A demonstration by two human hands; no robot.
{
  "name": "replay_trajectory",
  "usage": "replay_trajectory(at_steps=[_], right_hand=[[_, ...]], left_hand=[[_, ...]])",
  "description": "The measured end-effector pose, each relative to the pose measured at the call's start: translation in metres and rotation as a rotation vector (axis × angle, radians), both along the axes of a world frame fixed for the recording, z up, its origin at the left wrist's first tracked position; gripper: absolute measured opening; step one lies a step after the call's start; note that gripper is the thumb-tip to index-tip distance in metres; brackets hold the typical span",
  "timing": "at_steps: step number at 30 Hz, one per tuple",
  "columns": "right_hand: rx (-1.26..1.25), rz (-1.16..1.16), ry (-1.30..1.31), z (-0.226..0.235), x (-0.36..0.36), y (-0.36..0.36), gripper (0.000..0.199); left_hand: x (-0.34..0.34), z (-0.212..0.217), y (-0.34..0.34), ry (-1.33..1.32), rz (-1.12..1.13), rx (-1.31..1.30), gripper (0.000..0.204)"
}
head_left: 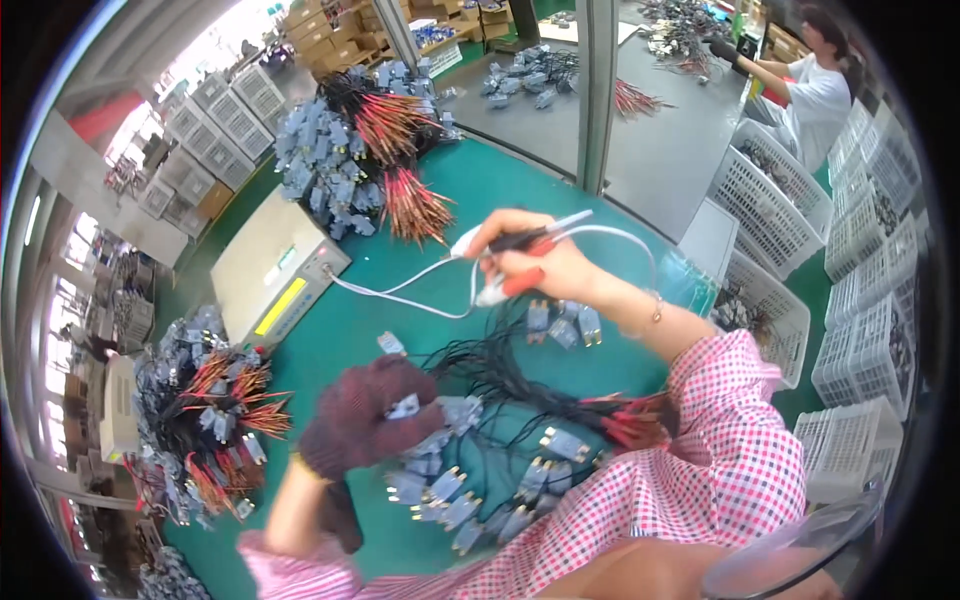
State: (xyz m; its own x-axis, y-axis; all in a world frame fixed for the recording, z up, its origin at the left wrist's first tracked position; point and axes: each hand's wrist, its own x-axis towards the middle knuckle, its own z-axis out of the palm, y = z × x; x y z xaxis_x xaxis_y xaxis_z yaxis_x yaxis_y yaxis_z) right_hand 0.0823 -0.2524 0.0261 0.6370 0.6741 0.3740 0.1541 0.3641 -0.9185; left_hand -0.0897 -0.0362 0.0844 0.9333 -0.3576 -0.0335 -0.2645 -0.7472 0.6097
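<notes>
Right-hand grip: The bare right hand (528, 262) is closed on a red-handled lead end (522, 283) and a dark pen-shaped holder (520, 240); exact fingertip contact is blurred.
Left-hand grip: A grey connector (404, 406) is held among the curled fingers of the gloved left hand (362, 415), well apart from the lead ends.
Handling: The connector is best steadied with its contacts uncovered; the lead ends are best kept from touching each other.
Cable care: Black cables (490, 370) lie loose between the hands, so snagging should be guarded against.
White lead: The white lead (425, 308) is joined to the beige instrument (262, 250); slack is advisable.
Surface: The green tabletop (500, 190) is occupied by loose connectors (445, 485) and two large bundles, far (325, 150) and left (200, 400).
Room: White baskets (770, 195) and a seated co-worker (815, 105) are seen at right; stacked crates (225, 110) are seen at far left.
</notes>
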Motion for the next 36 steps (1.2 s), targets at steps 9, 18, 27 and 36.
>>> replay_trajectory(at_steps=[9,18,27,36], right_hand=[[-0.111,-0.066,-0.019,0.013,-0.053,0.015,0.025],[-0.074,0.069,-0.081,0.018,-0.089,0.026,0.022],[-0.132,0.242,-0.419,0.021,-0.090,0.034,0.024],[-0.112,0.239,-0.525,0.012,-0.086,0.037,0.029]], left_hand=[[-0.021,-0.101,0.004,0.119,0.564,-1.294,0.027],[-0.030,-0.086,-0.004,0.051,0.367,-1.187,0.039],[-0.038,-0.095,-0.023,-0.151,0.525,-1.232,0.041],[-0.031,-0.086,-0.033,-0.141,0.605,-1.134,0.039]])
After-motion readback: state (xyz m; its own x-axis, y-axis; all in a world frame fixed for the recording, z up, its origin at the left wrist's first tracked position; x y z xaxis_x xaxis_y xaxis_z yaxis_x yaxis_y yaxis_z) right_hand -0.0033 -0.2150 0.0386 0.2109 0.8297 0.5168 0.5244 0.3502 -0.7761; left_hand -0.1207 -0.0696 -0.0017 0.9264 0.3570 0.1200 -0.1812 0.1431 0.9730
